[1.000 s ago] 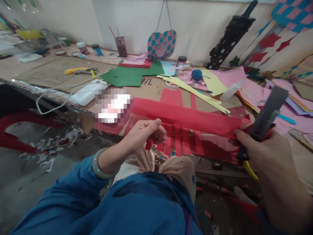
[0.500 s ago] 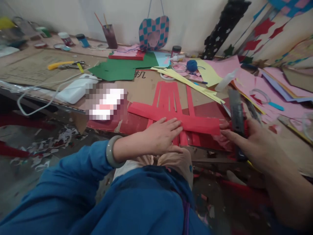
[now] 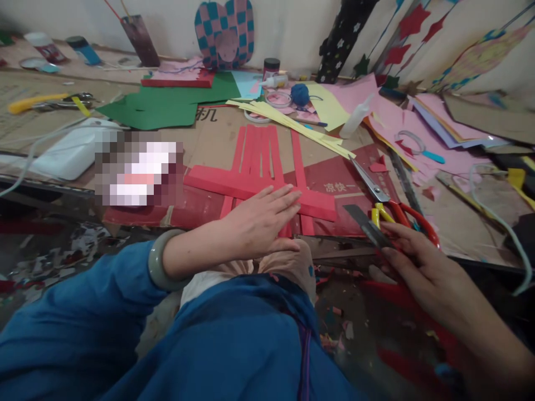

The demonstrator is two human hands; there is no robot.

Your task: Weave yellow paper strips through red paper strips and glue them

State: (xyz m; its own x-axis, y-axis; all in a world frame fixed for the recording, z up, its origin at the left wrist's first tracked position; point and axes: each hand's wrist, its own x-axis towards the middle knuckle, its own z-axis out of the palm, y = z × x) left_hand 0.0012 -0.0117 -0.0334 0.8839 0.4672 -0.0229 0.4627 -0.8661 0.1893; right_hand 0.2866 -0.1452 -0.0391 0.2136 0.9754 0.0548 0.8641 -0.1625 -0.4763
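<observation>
Red paper strips [image 3: 259, 147] lie side by side at the front edge of the table, with a wider folded red band [image 3: 221, 181] across them. My left hand [image 3: 267, 214] rests flat on this band, fingers stretched out. To the right, my right hand [image 3: 418, 267] grips what looks like a black stapler [image 3: 365, 225], held off the paper with its end pointing up and left. Scissors [image 3: 376, 192] with red and yellow handles lie just beyond my right fingers, blades pointing away. Part of the stapler is hidden in my grip.
Pale yellow strips [image 3: 292, 122], a blue yarn ball [image 3: 300, 94] and a glue bottle [image 3: 356, 116] lie behind. Green paper [image 3: 154, 106], yellow-handled pliers [image 3: 45, 102] and a white cabled box [image 3: 73, 150] are on the left. Pink paper [image 3: 388, 106] covers the right.
My right hand has moved down and away from the band's right end with the stapler, uncovering the scissors. The view has shifted right; my left hand stays on the band.
</observation>
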